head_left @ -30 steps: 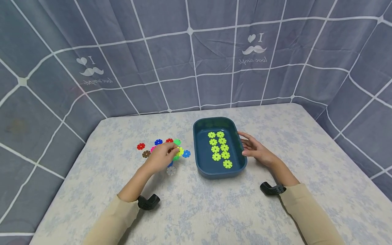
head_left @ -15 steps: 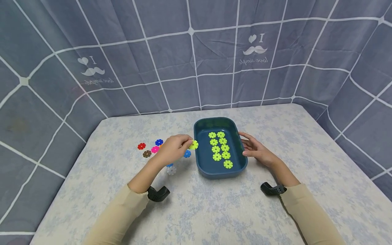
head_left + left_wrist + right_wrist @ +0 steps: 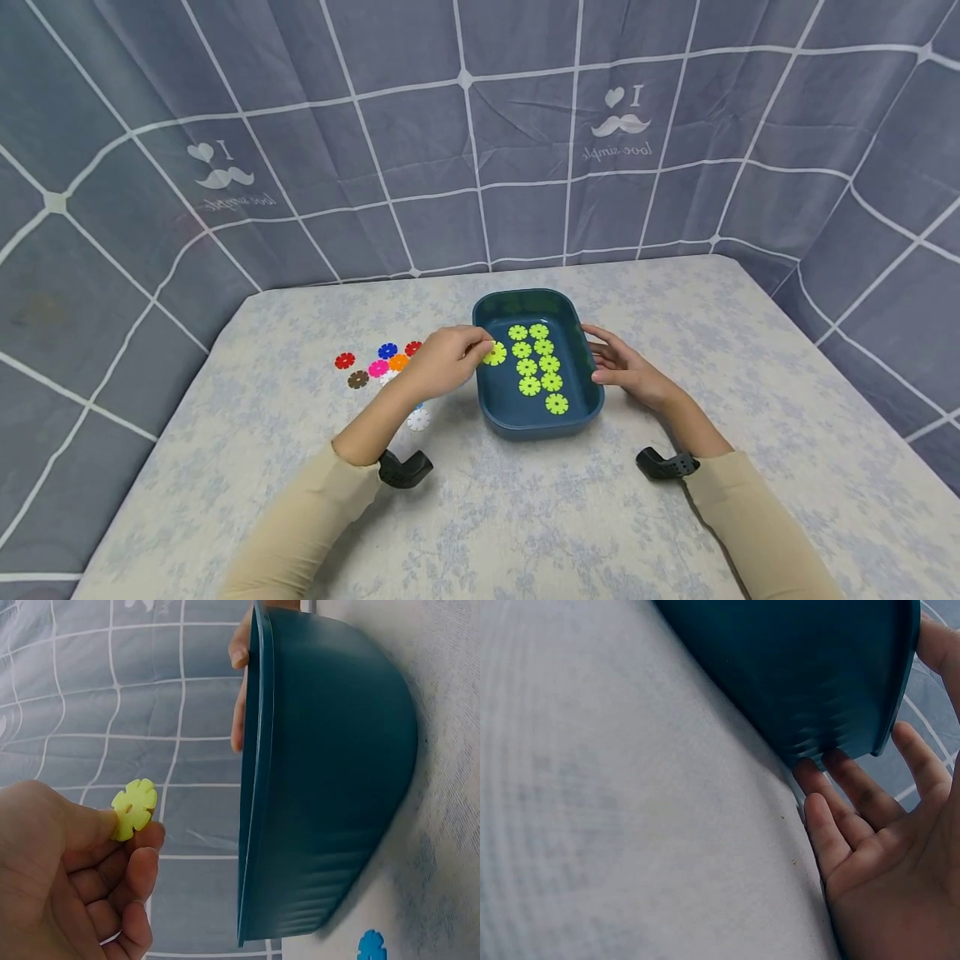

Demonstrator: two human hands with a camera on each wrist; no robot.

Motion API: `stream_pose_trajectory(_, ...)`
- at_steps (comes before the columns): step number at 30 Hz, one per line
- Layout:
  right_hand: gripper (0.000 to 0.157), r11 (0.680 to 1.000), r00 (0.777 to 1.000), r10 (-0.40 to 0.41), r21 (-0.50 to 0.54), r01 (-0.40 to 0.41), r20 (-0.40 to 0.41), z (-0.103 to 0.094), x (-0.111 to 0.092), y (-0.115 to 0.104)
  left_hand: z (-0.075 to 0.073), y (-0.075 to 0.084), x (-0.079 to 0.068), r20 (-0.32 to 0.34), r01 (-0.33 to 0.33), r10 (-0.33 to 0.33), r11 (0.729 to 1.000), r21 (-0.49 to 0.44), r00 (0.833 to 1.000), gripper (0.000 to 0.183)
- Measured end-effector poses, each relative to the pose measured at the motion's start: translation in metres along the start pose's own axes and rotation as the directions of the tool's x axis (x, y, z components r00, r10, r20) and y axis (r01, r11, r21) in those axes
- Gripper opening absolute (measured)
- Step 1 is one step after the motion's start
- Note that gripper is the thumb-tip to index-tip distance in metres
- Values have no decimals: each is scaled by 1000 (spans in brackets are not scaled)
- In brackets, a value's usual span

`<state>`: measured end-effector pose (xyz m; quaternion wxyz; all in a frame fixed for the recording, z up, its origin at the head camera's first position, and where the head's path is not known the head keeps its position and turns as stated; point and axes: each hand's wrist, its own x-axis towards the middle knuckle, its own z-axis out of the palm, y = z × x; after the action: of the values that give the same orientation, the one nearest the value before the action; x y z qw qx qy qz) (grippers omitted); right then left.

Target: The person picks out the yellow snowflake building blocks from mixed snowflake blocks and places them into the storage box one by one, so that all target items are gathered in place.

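My left hand (image 3: 448, 364) pinches a yellow-green snowflake disc (image 3: 494, 354) between thumb and fingers, above the left rim of a dark teal bin (image 3: 536, 431). In the left wrist view this notched snowflake disc (image 3: 135, 811) is higher than the bin's rim. Several yellow-green discs (image 3: 557, 404) lie flat on the bin's floor, roughly in two columns. My right hand (image 3: 630, 372) rests against the bin's right side. Its fingers (image 3: 862, 791) are fairly straight, with fingertips at the outer wall and the thumb at the rim.
Left of the bin, loose snowflake discs lie on the patterned cloth: red (image 3: 345, 361), brown (image 3: 358, 380), pink (image 3: 378, 368), blue (image 3: 387, 351), orange (image 3: 398, 363) and white (image 3: 418, 419). My left hand and forearm hide others. A grey grid-patterned curtain (image 3: 420, 142) hangs behind the table.
My left hand has carried the yellow-green snowflake disc rightward from the loose discs to over the bin's left rim. My right hand stays at the bin's right side.
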<state>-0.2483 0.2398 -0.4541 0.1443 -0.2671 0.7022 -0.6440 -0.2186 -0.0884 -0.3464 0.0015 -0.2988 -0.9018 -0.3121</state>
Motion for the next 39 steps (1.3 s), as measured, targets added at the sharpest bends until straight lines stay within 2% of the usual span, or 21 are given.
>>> stream_pose_trajectory(8,82,1000,1000,10,-4,-10,-7,-1,1,1,6,1,5,4,-21,21,1000,-2,1000,19)
stream_pose_trajectory(16,80,1000,1000,7,0,-7,-6,0,1,2,16,0,10,36,-33,34,999,-7,999,17)
stream_pose_trajectory(27,80,1000,1000,6,5,-6,-7,-1,1,2,36,0,20,102,-86,85,996,14,991,16)
stream_pose_trajectory(39,80,1000,1000,12,2,-12,-10,-1,1,2,53,3,25,206,-133,115,988,78,972,19)
